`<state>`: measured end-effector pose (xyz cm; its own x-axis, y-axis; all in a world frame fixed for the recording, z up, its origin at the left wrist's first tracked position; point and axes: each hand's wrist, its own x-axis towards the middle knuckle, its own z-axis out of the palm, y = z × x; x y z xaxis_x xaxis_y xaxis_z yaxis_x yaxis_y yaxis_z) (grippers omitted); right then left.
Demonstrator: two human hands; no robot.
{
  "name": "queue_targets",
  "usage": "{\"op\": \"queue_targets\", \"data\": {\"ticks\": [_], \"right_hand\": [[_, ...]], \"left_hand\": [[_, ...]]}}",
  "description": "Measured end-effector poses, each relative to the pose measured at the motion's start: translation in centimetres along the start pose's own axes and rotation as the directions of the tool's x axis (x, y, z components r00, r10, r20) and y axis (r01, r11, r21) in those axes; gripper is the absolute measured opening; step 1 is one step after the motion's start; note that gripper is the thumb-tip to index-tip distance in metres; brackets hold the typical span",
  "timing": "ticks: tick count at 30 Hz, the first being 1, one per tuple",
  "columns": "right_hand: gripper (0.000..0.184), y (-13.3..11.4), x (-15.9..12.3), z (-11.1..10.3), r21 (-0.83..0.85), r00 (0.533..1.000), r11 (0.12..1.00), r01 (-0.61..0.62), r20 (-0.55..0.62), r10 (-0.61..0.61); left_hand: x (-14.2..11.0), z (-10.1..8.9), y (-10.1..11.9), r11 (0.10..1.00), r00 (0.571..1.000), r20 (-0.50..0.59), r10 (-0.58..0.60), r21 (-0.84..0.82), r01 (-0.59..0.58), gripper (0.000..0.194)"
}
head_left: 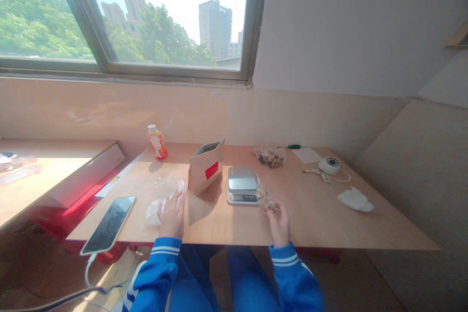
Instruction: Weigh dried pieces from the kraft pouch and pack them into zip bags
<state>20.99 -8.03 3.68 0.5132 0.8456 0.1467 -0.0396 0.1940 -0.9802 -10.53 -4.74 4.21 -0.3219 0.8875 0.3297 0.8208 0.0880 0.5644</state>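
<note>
Centrally, we see right fingers (278, 212) clamped on a clear bag (263, 196), its long axis tilting toward the scale (241, 185); left fingers (171, 207) touch a plastic bag (154, 213), grip unclear.

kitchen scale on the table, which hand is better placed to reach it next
Right, probably. The right hand holds a small clear bag of snacks just beside the digital kitchen scale. The left hand is farther away, at a clear plastic bag.

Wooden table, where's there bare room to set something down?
The widest bare patch on the wooden table lies between the right hand and the crumpled white tissue. It's crowded around the kitchen scale, the paper pouch and the left hand.
</note>
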Motion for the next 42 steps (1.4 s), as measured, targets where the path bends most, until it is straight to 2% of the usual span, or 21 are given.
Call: {"op": "queue_targets", "data": {"ticks": [1, 3, 4, 5, 7, 8, 9, 11, 15, 17, 19, 21, 25, 27, 30, 33, 38, 42], "right_hand": [[0.032, -0.7, -0.9, 0.7, 0.028, 0.999, 1.0, 0.003, 0.054, -0.004], [0.028, -1.9, -2.4, 2.3, 0.068, 0.985, 0.997, 0.033, 0.169, -0.044], [0.025, -2.4, -3.0, 3.1, 0.077, 0.972, 0.995, 0.063, 0.222, -0.079], [0.022, -2.8, -3.6, 3.9, 0.074, 0.954, 0.992, 0.103, 0.274, -0.119], [0.021, -3.5, -4.7, 5.1, 0.03, 0.91, 0.98, 0.198, 0.367, -0.195], [0.024, -3.7, -5.2, 5.5, 0.0, 0.885, 0.969, 0.246, 0.408, -0.225], [0.028, -4.0, -5.6, 5.9, -0.027, 0.861, 0.957, 0.289, 0.444, -0.247], [0.036, -4.3, -6.3, 6.1, -0.068, 0.817, 0.93, 0.36, 0.504, -0.28], [0.044, -4.6, -6.8, 5.7, -0.088, 0.741, 0.889, 0.449, 0.593, -0.315], [0.045, -4.7, -6.6, 5.3, -0.079, 0.714, 0.886, 0.458, 0.626, -0.314], [0.044, -4.7, -6.4, 5.0, -0.078, 0.701, 0.882, 0.465, 0.641, -0.313], [0.039, -4.7, -6.1, 5.2, -0.115, 0.715, 0.87, 0.48, 0.625, -0.312], [0.02, -4.5, -5.5, 6.6, -0.236, 0.796, 0.849, 0.473, 0.529, -0.296], [0.013, -4.3, -5.2, 7.4, -0.253, 0.806, 0.851, 0.461, 0.52, -0.282], [0.009, -4.1, -4.6, 8.1, -0.259, 0.797, 0.851, 0.457, 0.545, -0.261], [0.012, -4.0, -4.4, 8.2, -0.285, 0.781, 0.847, 0.449, 0.585, -0.218], [0.025, -4.1, -4.6, 8.2, -0.368, 0.765, 0.791, 0.488, 0.617, -0.185], [0.024, -4.3, -4.9, 8.3, -0.369, 0.81, 0.85, 0.376, 0.576, -0.109]], "left_hand": [[-0.2, -0.6, 1.0, 0.993, 1.0, -0.018, -0.018, -0.116, 0.016, 0.034], [-1.0, -1.7, 3.7, 0.903, 0.993, 0.112, -0.028, -0.424, 0.073, 0.034], [-1.6, -2.1, 5.3, 0.808, 0.977, 0.209, -0.052, -0.566, 0.164, 0.037], [-2.2, -2.5, 6.8, 0.684, 0.937, 0.345, -0.06, -0.67, 0.29, 0.043], [-3.3, -3.0, 9.4, 0.434, 0.835, 0.55, -0.026, -0.746, 0.505, 0.051], [-3.7, -3.2, 10.3, 0.348, 0.786, 0.618, -0.013, -0.734, 0.583, 0.051], [-4.0, -3.4, 11.0, 0.292, 0.758, 0.652, -0.011, -0.723, 0.626, 0.05], [-4.2, -3.5, 11.4, 0.251, 0.741, 0.671, -0.024, -0.713, 0.654, 0.045], [-4.0, -3.6, 10.5, 0.301, 0.73, 0.682, -0.048, -0.687, 0.661, 0.041], [-4.0, -3.5, 10.0, 0.321, 0.726, 0.687, -0.038, -0.679, 0.66, 0.04], [-4.1, -3.2, 9.9, 0.32, 0.739, 0.674, -0.011, -0.698, 0.641, 0.039], [-4.3, -2.8, 10.0, 0.311, 0.762, 0.648, 0.015, -0.727, 0.612, 0.038], [-4.8, -1.3, 10.3, 0.371, 0.835, 0.55, 0.013, -0.778, 0.507, 0.037], [-5.0, -0.6, 10.3, 0.41, 0.871, 0.491, 0.002, -0.795, 0.447, 0.038], [-5.1, 0.2, 10.0, 0.458, 0.91, 0.415, -0.006, -0.808, 0.371, 0.037], [-5.2, 0.5, 9.9, 0.503, 0.928, 0.372, -0.016, -0.8, 0.329, 0.034], [-5.3, 0.6, 10.1, 0.556, 0.948, 0.314, -0.048, -0.78, 0.286, 0.033], [-5.4, 0.4, 10.2, 0.606, 0.953, 0.301, -0.025, -0.754, 0.253, 0.034]]}}
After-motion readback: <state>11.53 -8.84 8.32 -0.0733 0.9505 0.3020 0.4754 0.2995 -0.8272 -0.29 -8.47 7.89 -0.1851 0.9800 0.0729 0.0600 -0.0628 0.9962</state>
